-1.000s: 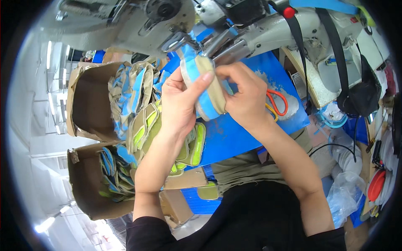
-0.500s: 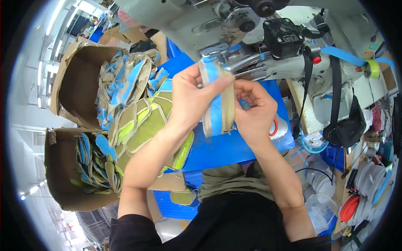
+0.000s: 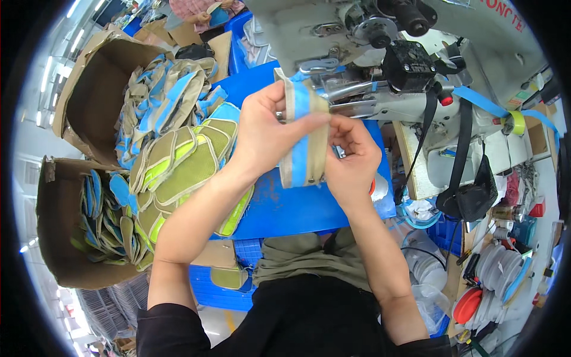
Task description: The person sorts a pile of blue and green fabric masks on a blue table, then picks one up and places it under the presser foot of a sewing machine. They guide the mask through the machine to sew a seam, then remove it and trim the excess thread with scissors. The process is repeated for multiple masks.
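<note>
My left hand grips a beige fabric band with a blue centre stripe, fingers behind it and thumb across its front. My right hand is curled at the band's right edge, pinching it, with some fingertips hidden. The band hangs upright just below the sewing machine's metal foot and guide; whether it sits under the foot I cannot tell. Beneath my hands lies a blue work surface.
Piles of olive-yellow pads and beige-blue bands lie left, beside two cardboard boxes. Right are black straps, white reels and a red-handled tool near my right hand. A co-worker's pink sleeve shows at the top.
The band has turned from slanted to nearly upright, with both hands still on it. The view has shifted, bringing the co-worker and more of the machine into sight.
</note>
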### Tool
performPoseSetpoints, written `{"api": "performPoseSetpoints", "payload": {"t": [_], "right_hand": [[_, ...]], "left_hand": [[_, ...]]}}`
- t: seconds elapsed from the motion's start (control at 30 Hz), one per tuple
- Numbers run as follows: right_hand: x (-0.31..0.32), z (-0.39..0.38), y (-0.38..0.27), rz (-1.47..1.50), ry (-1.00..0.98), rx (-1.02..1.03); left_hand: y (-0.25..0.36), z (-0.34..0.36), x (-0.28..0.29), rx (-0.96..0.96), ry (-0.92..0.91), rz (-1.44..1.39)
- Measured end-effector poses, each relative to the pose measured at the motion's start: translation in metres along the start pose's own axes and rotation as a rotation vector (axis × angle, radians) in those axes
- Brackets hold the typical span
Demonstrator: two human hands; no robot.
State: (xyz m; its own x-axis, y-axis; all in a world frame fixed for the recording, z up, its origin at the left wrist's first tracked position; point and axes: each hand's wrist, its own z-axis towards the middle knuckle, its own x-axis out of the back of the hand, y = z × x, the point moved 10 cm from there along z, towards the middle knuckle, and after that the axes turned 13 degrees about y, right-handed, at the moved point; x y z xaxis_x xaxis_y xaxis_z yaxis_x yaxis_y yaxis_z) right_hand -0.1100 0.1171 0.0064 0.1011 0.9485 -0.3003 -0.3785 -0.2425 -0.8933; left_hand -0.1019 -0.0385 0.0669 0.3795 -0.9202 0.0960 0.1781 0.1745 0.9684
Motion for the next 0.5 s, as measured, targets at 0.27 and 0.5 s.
{"api": "performPoseSetpoints", "payload": {"t": [0.27,0.5], "right_hand": [[-0.002,-0.002,-0.009,0.074,-0.096,-0.312],[-0.007,0.003,-0.009,0.149,-0.14,-0.412]], "left_hand": [[0.0,0.008,0.001,0.085,0.007,0.001],[-0.001,0.006,0.0,0.071,-0.003,-0.045]]}}
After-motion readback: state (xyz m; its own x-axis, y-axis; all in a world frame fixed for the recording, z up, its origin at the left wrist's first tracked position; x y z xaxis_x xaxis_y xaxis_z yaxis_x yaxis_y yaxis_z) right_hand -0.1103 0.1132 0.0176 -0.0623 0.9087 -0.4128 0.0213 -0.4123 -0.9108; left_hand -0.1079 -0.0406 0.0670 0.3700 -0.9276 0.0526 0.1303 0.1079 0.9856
